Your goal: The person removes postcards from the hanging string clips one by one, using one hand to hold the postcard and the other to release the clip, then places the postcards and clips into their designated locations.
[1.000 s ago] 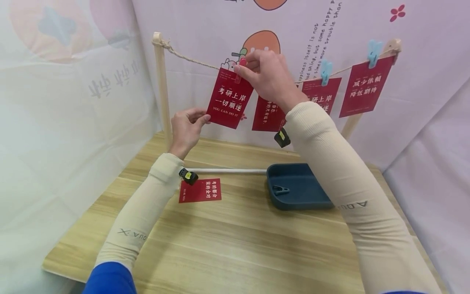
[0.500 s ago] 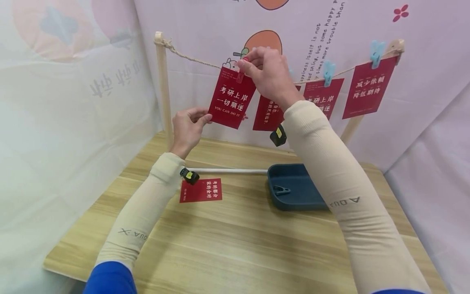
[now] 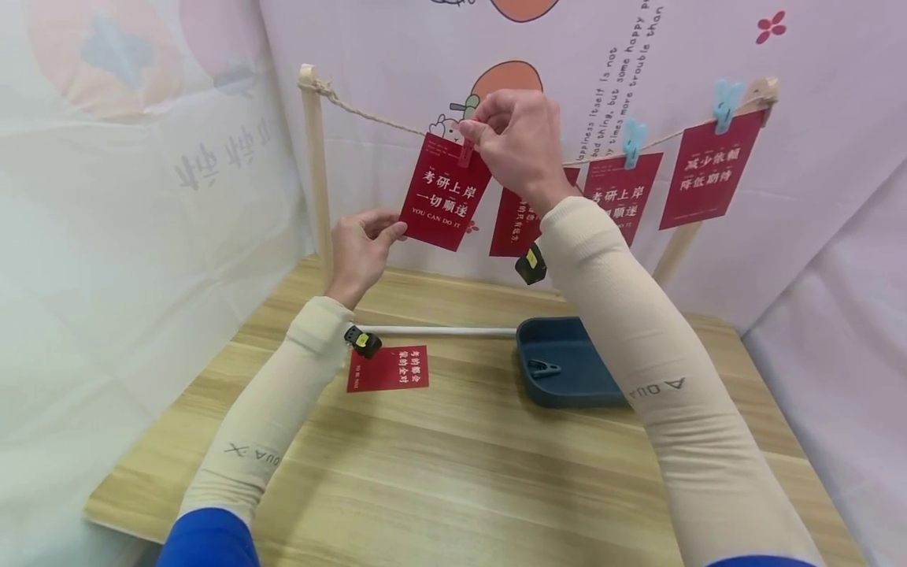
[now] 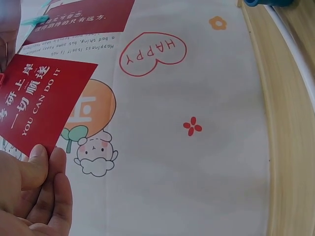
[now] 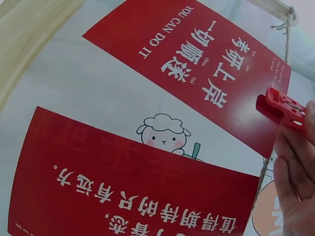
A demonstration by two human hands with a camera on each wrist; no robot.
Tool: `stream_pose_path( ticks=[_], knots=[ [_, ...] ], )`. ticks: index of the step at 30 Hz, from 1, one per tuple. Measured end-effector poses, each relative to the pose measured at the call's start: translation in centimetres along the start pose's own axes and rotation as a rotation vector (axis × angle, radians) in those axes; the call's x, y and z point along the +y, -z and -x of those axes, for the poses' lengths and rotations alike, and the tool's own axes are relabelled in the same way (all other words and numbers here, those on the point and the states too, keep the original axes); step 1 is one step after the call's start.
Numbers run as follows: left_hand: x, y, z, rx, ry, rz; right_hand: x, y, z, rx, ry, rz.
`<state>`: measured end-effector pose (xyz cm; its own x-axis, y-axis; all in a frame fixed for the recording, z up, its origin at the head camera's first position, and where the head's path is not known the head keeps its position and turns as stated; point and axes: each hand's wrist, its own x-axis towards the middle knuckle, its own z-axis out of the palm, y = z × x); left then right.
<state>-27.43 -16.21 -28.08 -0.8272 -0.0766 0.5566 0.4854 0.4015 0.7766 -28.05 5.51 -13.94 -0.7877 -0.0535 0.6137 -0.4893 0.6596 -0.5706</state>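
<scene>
Ok so left hand [image 3: 360, 248] pinches the "YOU CAN DO IT" card [image 3: 441, 197], right hand [image 3: 520, 138] grips the red clip [image 3: 465, 153] at its top. Left sleeve [image 3: 272, 409] below that card? "AQUA X".

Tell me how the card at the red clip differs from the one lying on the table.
Pose: the clipped card is held up steeply, while the table card lies flat.
Clip: the clipped card has a red clip at its top edge; the table card shows none.
Print: in the head view, the clipped card's lines slope down to the right; the table card's are turned sideways.
Both are red with white print.
</scene>
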Motion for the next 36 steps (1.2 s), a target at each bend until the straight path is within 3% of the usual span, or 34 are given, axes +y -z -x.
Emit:
stream_pose_path(
  ticks=[7,18,36],
  knots=[
    [0.0,-0.1,0.0,-0.001,-0.005,0.008,0.1,0.2,-0.1,0.066,0.017,-0.050],
    [-0.5,-0.1,0.6,-0.025,0.011,0.009,-0.2,1.0,-0.3,0.122,0.038,-0.008],
    [-1.7,0.5,1.2,-0.050,0.053,0.040,0.4,1.6,1.0,0.024,0.129,-0.135]
  ],
)
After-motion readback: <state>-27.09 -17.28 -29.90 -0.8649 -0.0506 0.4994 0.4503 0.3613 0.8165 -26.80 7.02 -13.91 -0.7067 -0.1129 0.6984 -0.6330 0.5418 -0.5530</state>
